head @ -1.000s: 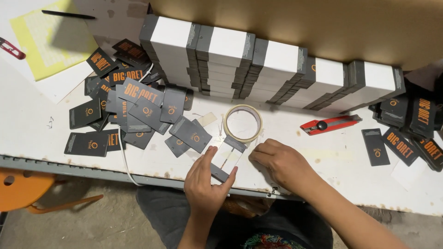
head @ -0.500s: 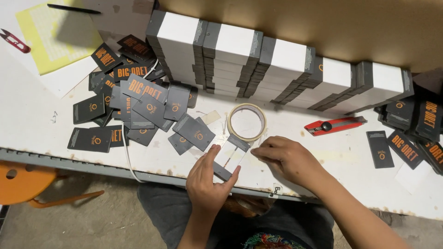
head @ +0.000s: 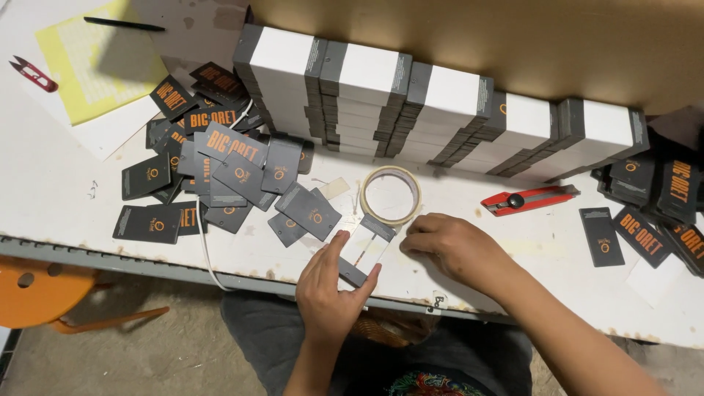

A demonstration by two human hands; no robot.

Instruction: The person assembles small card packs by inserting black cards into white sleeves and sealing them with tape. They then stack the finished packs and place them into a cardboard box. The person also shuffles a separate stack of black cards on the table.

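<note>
My left hand [head: 328, 293] grips a small flat box [head: 365, 248], white in the middle with dark grey ends, at the table's near edge. My right hand [head: 455, 246] rests just right of it, fingers curled and pressing on the box's far end next to a roll of tape [head: 391, 193]. A loose heap of dark grey tags with orange print [head: 227, 165] lies to the left. Whether the right hand pinches anything is hidden by its fingers.
Stacks of white-and-grey boxes [head: 433, 110] line the back against brown cardboard [head: 477, 37]. A red utility knife [head: 529, 199] lies right of the tape, more tags [head: 660, 205] at far right. Yellow paper [head: 99, 59], black pen [head: 123, 24], red snips [head: 33, 73] far left. Orange stool [head: 44, 293] below.
Hands stay on the small box by the tape roll; the left hand has shifted slightly along the box. The view has drifted a little.
</note>
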